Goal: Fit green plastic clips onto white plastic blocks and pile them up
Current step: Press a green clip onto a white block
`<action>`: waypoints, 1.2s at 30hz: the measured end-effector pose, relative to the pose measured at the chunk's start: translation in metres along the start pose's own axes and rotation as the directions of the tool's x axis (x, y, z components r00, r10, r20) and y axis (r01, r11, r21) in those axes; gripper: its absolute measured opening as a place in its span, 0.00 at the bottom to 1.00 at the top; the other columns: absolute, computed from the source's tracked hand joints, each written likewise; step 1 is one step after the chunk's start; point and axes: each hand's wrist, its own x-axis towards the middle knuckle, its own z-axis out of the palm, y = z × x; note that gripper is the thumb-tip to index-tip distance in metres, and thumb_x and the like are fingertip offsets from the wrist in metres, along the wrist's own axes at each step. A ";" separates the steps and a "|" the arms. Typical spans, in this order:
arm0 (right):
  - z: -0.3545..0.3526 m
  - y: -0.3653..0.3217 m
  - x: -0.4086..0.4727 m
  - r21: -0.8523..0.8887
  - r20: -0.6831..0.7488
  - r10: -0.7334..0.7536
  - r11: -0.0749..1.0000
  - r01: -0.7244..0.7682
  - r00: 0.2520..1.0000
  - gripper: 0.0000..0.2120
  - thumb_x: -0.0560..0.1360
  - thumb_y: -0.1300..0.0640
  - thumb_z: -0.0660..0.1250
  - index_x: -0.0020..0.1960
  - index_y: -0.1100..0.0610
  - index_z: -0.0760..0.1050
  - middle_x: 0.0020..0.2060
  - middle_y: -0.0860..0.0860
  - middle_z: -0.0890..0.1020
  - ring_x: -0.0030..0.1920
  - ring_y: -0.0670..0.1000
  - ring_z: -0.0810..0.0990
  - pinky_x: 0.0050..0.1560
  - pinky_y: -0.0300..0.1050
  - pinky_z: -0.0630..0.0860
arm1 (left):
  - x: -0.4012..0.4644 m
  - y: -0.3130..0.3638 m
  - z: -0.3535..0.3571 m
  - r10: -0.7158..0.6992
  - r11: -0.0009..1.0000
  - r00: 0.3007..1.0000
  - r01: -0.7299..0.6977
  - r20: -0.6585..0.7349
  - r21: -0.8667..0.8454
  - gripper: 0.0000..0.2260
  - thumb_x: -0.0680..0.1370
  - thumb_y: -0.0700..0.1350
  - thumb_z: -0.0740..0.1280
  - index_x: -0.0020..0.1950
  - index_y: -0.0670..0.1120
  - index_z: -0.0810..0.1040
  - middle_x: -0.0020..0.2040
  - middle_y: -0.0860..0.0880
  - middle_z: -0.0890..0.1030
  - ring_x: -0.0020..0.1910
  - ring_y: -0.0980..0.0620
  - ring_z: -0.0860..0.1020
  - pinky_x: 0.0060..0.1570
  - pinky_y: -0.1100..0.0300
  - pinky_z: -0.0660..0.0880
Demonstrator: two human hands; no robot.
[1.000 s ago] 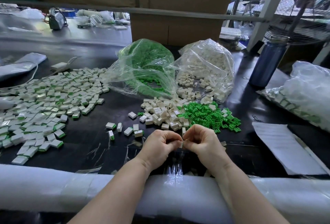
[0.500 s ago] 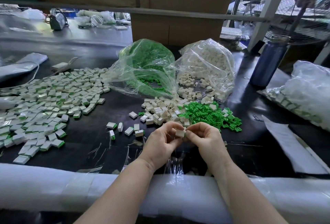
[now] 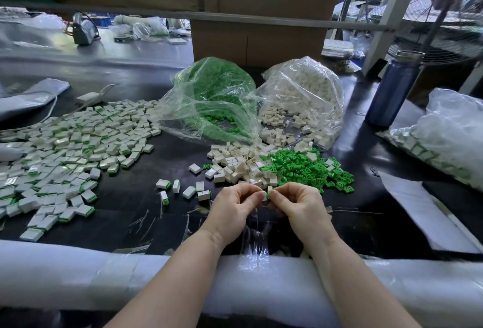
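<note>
Head view: a green clip going onto a white block, held just above the dark surface (image 3: 146,197).

The left hand (image 3: 232,206) pinches the white block (image 3: 263,194) in curled fingers; the right hand (image 3: 298,203) pinches the green clip (image 3: 268,194) against it. To seat it well, I judge the clip should be kept square and pushed straight in. Finished pieces (image 3: 65,144) lie spread to the left, ready for piling.
</note>
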 end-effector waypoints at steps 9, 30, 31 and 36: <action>0.000 -0.002 -0.002 -0.111 0.074 -0.003 0.994 0.011 0.997 0.11 0.72 0.64 0.70 0.32 0.56 0.77 0.22 0.46 0.76 0.23 0.40 0.71 0.27 0.33 0.69 | -0.003 0.000 -0.003 -0.030 0.996 0.998 0.026 0.059 0.081 0.04 0.76 0.41 0.67 0.45 0.44 0.81 0.39 0.49 0.81 0.40 0.54 0.77 0.48 0.60 0.74; -0.001 -0.003 -0.002 0.066 -0.018 0.018 0.998 -0.016 1.000 0.05 0.71 0.66 0.70 0.39 0.59 0.79 0.31 0.52 0.82 0.33 0.47 0.80 0.33 0.37 0.77 | -0.003 -0.001 0.004 0.075 0.993 0.997 -0.073 -0.021 0.096 0.08 0.73 0.38 0.70 0.45 0.51 0.76 0.40 0.50 0.79 0.38 0.54 0.75 0.47 0.58 0.76; 0.000 -0.003 -0.003 0.088 -0.001 0.019 0.996 -0.019 1.000 0.05 0.72 0.66 0.70 0.39 0.58 0.80 0.31 0.51 0.83 0.33 0.46 0.81 0.33 0.36 0.77 | -0.002 -0.001 0.003 0.069 0.994 0.997 -0.066 -0.036 0.090 0.04 0.74 0.40 0.69 0.46 0.49 0.78 0.40 0.50 0.80 0.39 0.53 0.77 0.49 0.58 0.76; 0.000 -0.003 -0.002 0.005 0.008 0.011 1.000 -0.011 1.000 0.04 0.72 0.64 0.70 0.38 0.59 0.79 0.29 0.51 0.81 0.30 0.45 0.78 0.33 0.39 0.77 | -0.001 -0.001 0.000 0.031 0.996 0.999 -0.030 -0.017 0.081 0.04 0.77 0.42 0.66 0.46 0.46 0.80 0.38 0.51 0.79 0.40 0.53 0.77 0.50 0.58 0.75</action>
